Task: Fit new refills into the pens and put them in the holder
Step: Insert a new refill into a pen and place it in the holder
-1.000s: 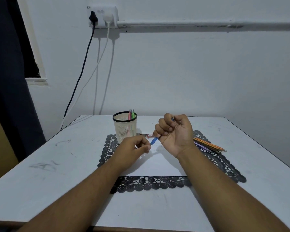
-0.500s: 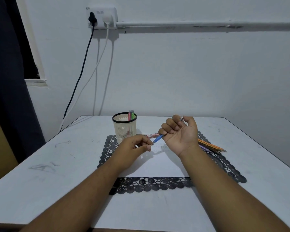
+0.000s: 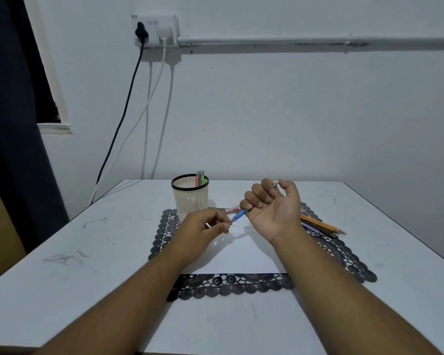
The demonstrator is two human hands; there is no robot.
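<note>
A single head-worn view looks forward and down along both forearms, which run in from the bottom edge toward the middle. It sits close above the near edge of the table [image 3: 62,290], and the fingers [image 3: 251,194] meet near the centre of the picture. Beyond the fingers the far table edge and a plain wall [image 3: 292,119] fill the upper half. The wide angle bends the edges outward.

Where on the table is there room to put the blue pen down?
The white sheet between the two arms is bare, bordered by the black lace mat in front. The table left of the mat is bare too. It is crowded by the pen holder and by the loose pens at the mat's right.
</note>
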